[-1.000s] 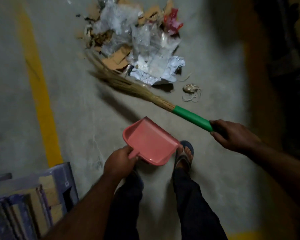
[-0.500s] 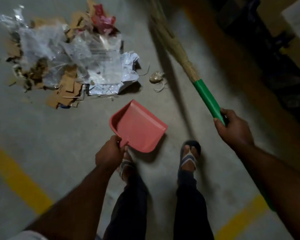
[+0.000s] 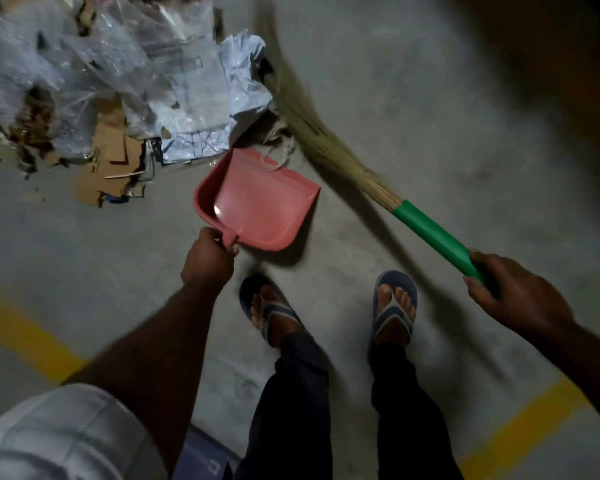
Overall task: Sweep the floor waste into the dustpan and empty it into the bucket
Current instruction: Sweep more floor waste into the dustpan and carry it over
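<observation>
1. Head view, the only one. The left hand (image 3: pixel 207 259) grips the stub handle of the pink dustpan (image 3: pixel 257 202), fingers curled tight round it.
2. The dustpan is held low, open lip turned toward the waste pile (image 3: pixel 118 81) and just beside the nearest crumpled white wrapper. Cannot tell whether the lip touches the floor (image 3: pixel 430 116). Judgement: the mouth faces the pile so debris can be pushed straight in.
3. The pan is almost bare. A pale tangle of string (image 3: pixel 279 150) lies across the far corner of its lip.
4. The right hand (image 3: pixel 513 296) is clamped on the green sleeve of the broom (image 3: pixel 433 233), fingers wrapped round its lower end. The bristles are blurred and lie along the right edge of the pile, beyond the pan. Judgement: placed there so a stroke drags waste toward the pan.
5. The pile is clear film, printed white bags and torn cardboard, lying on the floor at upper left.
6. Feet in sandals (image 3: pixel 394 306) stand behind the pan, apart, out of the broom's line.
7. No bucket identifiable. A bluish edge (image 3: pixel 208 459) at the bottom of the frame cannot be made out. Yellow lines (image 3: pixel 25 337) cross the floor.
8. Judgement: sweeping barely begun; emptying not yet due.
</observation>
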{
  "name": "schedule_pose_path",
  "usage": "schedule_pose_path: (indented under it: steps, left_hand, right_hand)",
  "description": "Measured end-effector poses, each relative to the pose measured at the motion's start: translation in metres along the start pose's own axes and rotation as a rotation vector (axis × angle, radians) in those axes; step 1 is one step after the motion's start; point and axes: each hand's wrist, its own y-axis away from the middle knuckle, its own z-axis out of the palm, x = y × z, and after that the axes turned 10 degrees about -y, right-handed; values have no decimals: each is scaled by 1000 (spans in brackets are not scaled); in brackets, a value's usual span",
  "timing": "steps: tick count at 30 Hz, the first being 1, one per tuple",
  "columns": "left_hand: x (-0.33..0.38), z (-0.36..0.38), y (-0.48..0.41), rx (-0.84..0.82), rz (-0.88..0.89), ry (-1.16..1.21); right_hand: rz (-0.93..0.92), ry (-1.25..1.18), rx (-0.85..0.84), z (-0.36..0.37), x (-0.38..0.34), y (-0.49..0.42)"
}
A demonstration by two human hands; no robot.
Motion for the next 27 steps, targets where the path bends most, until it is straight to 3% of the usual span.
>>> schedule_pose_path:
  steps: [7, 11, 17, 23, 27]
  left_hand:
    - [5, 0, -18, -27, -21, -19]
    - [7, 6, -19, -26, -6, -36]
    - [9, 14, -23, -15, -23, -37]
    - [13, 13, -29, -6, -3, -83]
    - [14, 18, -29, 1, -10, -81]
  right_hand:
    - [71, -226, 213, -20, -23, -31]
    - [59, -346, 227, -25, -72, -90]
    - [-27, -370, 138, 22, -103, -110]
    - [-79, -248, -89, 82, -51, -28]
    - [22, -208, -301, 93, -22, 17]
